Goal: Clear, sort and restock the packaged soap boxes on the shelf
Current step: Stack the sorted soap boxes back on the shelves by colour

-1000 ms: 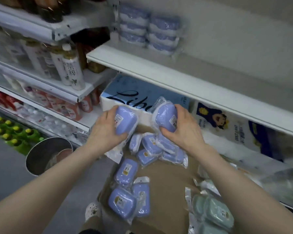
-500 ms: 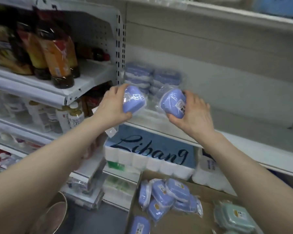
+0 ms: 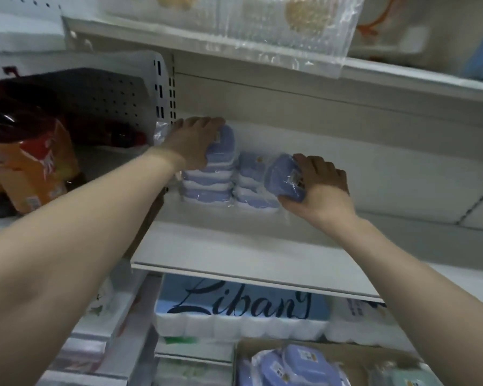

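On the white metal shelf (image 3: 234, 246), the left grip (image 3: 195, 143) is clasping one plastic-wrapped blue soap box (image 3: 225, 146) atop a stack (image 3: 207, 185); the right grip (image 3: 321, 188) is holding a second box (image 3: 283, 176) just beside. Seemingly partway: more boxes (image 3: 293, 363) are waiting below.

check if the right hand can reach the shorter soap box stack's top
Probably yes: the right hand, holding a soap box, is beside the shorter stack, and nothing covers its top.

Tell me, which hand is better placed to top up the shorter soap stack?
Probably right: the right hand holds a blue soap box beside the shorter stack; the left hand grips the top box on the taller stack.
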Demonstrator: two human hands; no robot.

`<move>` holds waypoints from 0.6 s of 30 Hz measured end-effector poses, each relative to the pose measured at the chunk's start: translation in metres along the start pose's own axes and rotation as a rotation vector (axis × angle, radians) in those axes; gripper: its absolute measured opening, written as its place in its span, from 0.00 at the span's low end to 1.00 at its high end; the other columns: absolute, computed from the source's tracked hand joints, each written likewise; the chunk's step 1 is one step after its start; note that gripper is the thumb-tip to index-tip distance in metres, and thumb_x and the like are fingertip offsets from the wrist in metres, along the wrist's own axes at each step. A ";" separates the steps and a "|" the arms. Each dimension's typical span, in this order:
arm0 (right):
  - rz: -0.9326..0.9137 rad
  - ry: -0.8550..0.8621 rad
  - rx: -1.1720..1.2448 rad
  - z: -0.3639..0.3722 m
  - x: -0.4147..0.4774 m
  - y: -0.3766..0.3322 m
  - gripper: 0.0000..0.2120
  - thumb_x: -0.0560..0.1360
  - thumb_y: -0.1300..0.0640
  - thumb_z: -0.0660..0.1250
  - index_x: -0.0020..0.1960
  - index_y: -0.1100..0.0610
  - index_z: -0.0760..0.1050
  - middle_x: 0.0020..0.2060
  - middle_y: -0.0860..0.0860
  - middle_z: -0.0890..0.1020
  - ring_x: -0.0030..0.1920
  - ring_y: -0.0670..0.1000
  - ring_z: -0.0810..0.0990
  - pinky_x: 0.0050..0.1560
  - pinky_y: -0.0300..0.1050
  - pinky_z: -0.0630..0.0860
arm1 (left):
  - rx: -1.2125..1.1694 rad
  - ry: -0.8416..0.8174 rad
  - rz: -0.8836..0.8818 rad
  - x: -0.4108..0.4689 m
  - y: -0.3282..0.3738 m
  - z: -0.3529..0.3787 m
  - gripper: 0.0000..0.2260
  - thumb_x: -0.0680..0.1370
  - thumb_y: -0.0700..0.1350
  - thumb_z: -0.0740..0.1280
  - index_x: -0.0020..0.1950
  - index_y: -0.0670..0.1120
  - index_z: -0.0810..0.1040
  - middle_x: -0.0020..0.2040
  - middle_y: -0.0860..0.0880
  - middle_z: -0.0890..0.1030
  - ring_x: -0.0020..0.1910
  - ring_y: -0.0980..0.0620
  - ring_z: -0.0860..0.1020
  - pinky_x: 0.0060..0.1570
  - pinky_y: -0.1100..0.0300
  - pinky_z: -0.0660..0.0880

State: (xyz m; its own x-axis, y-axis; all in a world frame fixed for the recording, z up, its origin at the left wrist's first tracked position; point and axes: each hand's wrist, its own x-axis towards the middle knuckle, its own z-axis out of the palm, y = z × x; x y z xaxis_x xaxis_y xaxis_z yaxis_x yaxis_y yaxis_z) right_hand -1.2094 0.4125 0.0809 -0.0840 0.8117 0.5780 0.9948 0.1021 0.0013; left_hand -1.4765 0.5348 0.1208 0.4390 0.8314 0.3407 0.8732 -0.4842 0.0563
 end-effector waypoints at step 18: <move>-0.061 0.175 -0.176 0.072 0.080 -0.023 0.15 0.74 0.50 0.68 0.60 0.46 0.79 0.62 0.55 0.78 0.61 0.65 0.74 0.54 0.59 0.68 | 0.093 0.411 0.017 -0.004 -0.011 0.071 0.28 0.69 0.47 0.73 0.69 0.48 0.72 0.64 0.44 0.74 0.61 0.38 0.72 0.55 0.44 0.71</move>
State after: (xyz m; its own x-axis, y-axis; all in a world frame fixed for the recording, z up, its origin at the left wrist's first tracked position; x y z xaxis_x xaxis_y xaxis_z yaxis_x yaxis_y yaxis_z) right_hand -1.2435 0.5166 0.0690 -0.1479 0.6936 0.7050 0.9842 0.0333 0.1737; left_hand -1.4724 0.5560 0.0519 0.3488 0.6365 0.6880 0.8901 -0.4547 -0.0306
